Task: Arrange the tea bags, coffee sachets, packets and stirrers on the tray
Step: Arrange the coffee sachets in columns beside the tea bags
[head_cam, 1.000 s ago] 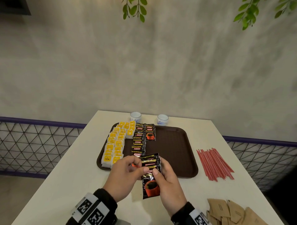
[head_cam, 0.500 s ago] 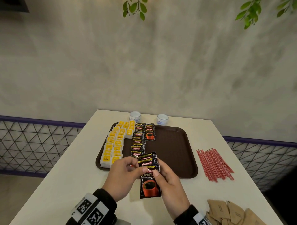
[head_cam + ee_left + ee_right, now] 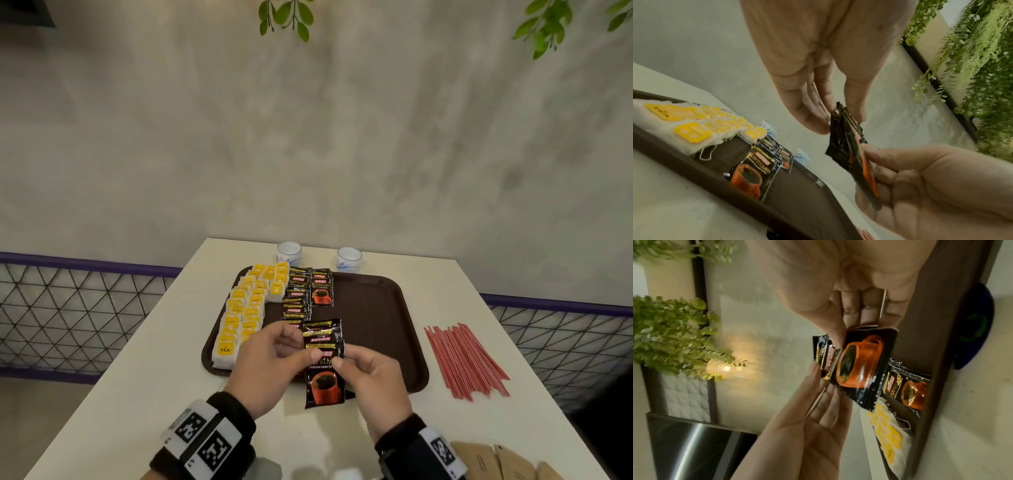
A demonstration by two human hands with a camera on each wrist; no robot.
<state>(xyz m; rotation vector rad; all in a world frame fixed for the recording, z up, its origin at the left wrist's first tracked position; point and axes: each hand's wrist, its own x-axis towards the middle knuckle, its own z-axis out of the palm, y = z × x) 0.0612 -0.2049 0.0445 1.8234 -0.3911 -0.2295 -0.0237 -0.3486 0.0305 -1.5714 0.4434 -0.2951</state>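
A small fanned stack of black coffee sachets (image 3: 323, 363) (image 3: 849, 151) (image 3: 861, 363) hangs over the near edge of the brown tray (image 3: 373, 308). My left hand (image 3: 301, 344) (image 3: 838, 123) pinches the stack's upper part with thumb and fingers. Lower down, my right hand (image 3: 342, 361) (image 3: 855, 331) grips it with the thumb on its face. On the tray's left side lie columns of yellow-tagged tea bags (image 3: 239, 318) (image 3: 692, 128). Beside them runs a row of overlapped coffee sachets (image 3: 298, 298) (image 3: 908, 391).
Red stirrers (image 3: 466, 359) lie in a loose bundle on the white table right of the tray. Brown paper packets (image 3: 496, 462) sit at the near right corner. Two small white cups (image 3: 289, 251) (image 3: 348, 257) stand behind the tray. The tray's right half is bare.
Both hands have carried the held sachet stack slightly forward over the tray's near edge. The fan of sachets has drawn closer together.
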